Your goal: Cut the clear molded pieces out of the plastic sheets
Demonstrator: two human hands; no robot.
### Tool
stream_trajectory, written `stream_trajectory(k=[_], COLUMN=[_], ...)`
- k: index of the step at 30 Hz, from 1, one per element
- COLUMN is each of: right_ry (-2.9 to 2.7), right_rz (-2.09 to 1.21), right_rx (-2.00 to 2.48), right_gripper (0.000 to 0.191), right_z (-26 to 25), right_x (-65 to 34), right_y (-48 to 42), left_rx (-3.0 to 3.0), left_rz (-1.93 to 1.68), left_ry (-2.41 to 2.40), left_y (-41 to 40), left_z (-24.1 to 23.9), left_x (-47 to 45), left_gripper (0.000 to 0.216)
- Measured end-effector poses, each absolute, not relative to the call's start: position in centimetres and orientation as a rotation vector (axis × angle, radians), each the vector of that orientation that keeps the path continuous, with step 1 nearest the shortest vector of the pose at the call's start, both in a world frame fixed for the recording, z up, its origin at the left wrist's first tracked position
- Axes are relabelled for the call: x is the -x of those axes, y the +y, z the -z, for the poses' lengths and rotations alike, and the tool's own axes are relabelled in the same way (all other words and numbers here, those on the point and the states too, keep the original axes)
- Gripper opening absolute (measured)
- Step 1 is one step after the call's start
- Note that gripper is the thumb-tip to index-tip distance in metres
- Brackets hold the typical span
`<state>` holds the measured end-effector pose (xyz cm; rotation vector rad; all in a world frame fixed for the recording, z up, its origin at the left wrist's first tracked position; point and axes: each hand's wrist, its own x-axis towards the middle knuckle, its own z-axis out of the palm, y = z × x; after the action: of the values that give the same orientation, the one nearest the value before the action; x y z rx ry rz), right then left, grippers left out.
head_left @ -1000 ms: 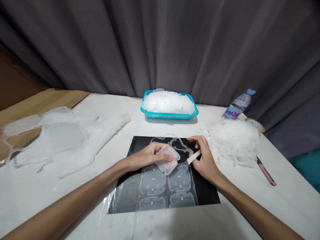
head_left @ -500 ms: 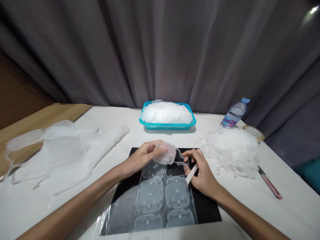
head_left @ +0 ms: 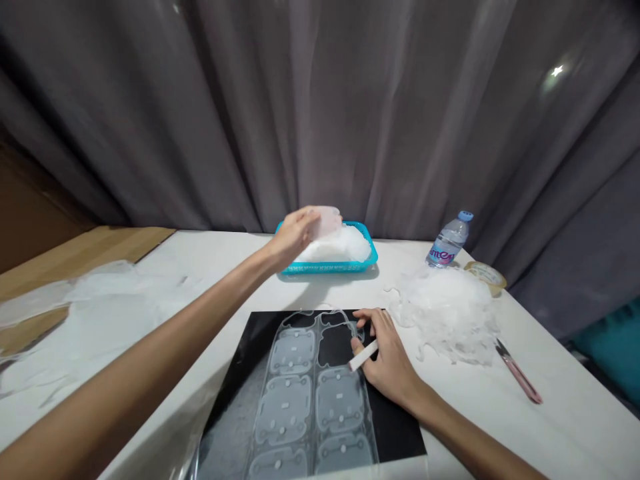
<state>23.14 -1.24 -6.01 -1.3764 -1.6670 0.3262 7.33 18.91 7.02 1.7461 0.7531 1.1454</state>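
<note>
My left hand (head_left: pixel 296 233) is closed on a thin translucent plastic piece (head_left: pixel 326 221) with rounded corners, held over the blue basket (head_left: pixel 330 268). White translucent pieces (head_left: pixel 356 245) are heaped in that basket. Lower down, my right hand (head_left: pixel 383 357) grips a short white stick (head_left: pixel 363 355), its far end hidden by the palm. Its thumb and fingertips rest at the right edge of a clear sheet (head_left: pixel 314 407) with molded rounded panels. An opening near the top of the sheet shows the black mat (head_left: pixel 403 433) beneath.
Loose translucent sheets (head_left: pixel 115 313) lie at the left, partly over cardboard (head_left: pixel 120 243). To the right are a pile of plastic scraps (head_left: pixel 445 310), a pink-handled cutter (head_left: pixel 520 377), a water bottle (head_left: pixel 449 241) and a tape roll (head_left: pixel 485 277). A grey curtain (head_left: pixel 320 107) hangs behind the table.
My left hand has carried the plastic piece away from the sheet, forward to above the basket. My right hand stays by the sheet's edge with the white stick. The view has shifted slightly.
</note>
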Motion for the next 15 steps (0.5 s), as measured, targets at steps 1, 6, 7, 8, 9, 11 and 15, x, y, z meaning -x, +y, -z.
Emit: stream_trajectory(k=[1, 6, 7, 8, 9, 11, 15], right_ry=[-1.641, -1.577, -1.597, -1.618, -1.635, -1.652, -1.654], right_rz=[-0.317, -0.247, -0.239, -0.220, -0.188, -0.106, 0.001], right_rx=[1.334, 1.197, 1.171, 1.142, 1.113, 1.068, 1.029], right_gripper=[0.030, 0.033, 0.033, 0.030, 0.023, 0.013, 0.020], right_z=[5.8, 5.4, 5.4, 5.4, 5.4, 5.4, 5.4], right_x=[-23.2, -23.7, -23.7, -23.6, -23.6, -23.5, -23.4], right_y=[-1.4, -2.1, -2.2, -2.3, -2.4, -2.6, -2.8], left_rx=[-1.718, -1.323, -1.265, -1.234, -1.226, -1.249, -1.367], left_rz=[-1.089, -0.776, -0.752, -0.730, -0.710, -0.675, -0.683], left_ry=[0.722, 0.571, 0.544, 0.523, 0.503, 0.464, 0.412], left_y=[17.1, 8.0, 6.8, 6.0, 5.5, 5.2, 5.9], left_z=[-6.5, -3.1, -2.5, -2.0, -1.6, -1.1, -0.7], left_x=[-7.2, -5.7, -5.5, -5.3, -5.2, -5.0, -4.4], left_gripper=[0.046, 0.024, 0.021, 0.021, 0.022, 0.024, 0.024])
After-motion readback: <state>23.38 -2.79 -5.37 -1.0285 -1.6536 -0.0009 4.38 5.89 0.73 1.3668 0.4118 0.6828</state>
